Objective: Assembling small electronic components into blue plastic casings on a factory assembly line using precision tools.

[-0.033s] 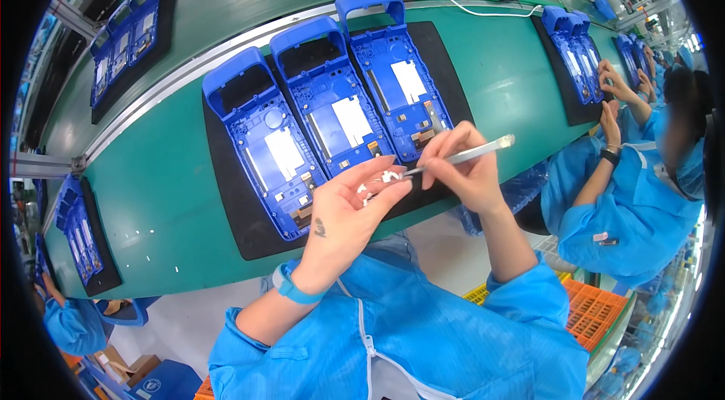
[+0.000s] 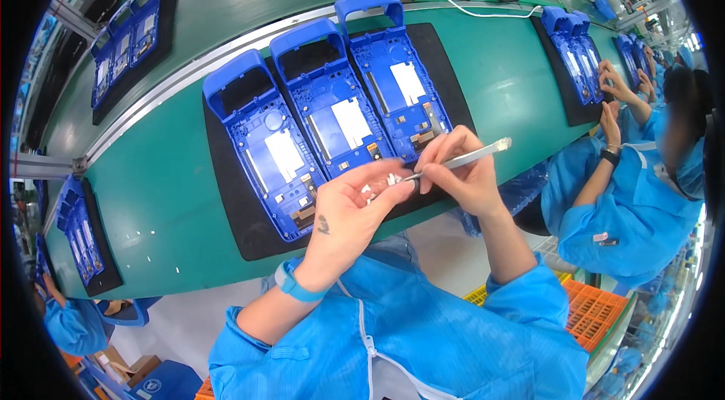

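Note:
My left hand (image 2: 349,211) is cupped, palm up, around several small white pieces (image 2: 393,179). Between the thumb and fingers of my right hand (image 2: 464,177) is a pair of metal tweezers (image 2: 477,154). Their tip reaches into my left palm beside the white pieces; whether it grips one is too small to tell. Just beyond my hands, three blue plastic housings (image 2: 332,91) lie side by side on a black mat (image 2: 232,226), each with a looped frame at its far end and a white sheet inside. My left hand hides the near end of the middle housing.
A green worktop (image 2: 158,173) carries the mat, with tiny white bits at its left. More housings (image 2: 79,241) stand at the left, others (image 2: 128,45) on the far belt. A co-worker's hand (image 2: 615,83) works at housings on the right. A white cable (image 2: 453,3) runs behind.
Both hands have shifted very slightly, with the tweezers a touch lower and further left. The housings and the mat stay where they were.

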The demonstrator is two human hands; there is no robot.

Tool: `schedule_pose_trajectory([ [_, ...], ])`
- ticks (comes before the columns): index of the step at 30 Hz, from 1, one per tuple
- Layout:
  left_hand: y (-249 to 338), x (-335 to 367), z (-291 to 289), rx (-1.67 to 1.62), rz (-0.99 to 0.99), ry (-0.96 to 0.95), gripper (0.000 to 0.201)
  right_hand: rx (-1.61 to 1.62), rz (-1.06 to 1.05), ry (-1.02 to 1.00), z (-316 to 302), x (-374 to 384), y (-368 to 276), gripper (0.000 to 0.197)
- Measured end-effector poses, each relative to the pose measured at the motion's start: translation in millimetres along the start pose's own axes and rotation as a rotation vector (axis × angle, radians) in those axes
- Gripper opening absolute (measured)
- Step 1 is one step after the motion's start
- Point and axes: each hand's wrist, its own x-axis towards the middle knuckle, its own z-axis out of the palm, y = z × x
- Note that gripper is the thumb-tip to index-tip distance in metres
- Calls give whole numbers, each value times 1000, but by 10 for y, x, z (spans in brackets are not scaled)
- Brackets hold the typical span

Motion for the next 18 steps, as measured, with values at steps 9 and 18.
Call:
schedule_pose_trajectory([
  [9,-63,248,161,-107,-230,-224,39,-164,-131,332,-467,98,26,14],
  [18,-60,300,224,-51,-249,-244,48,-203,-99,328,-456,93,81,14],
])
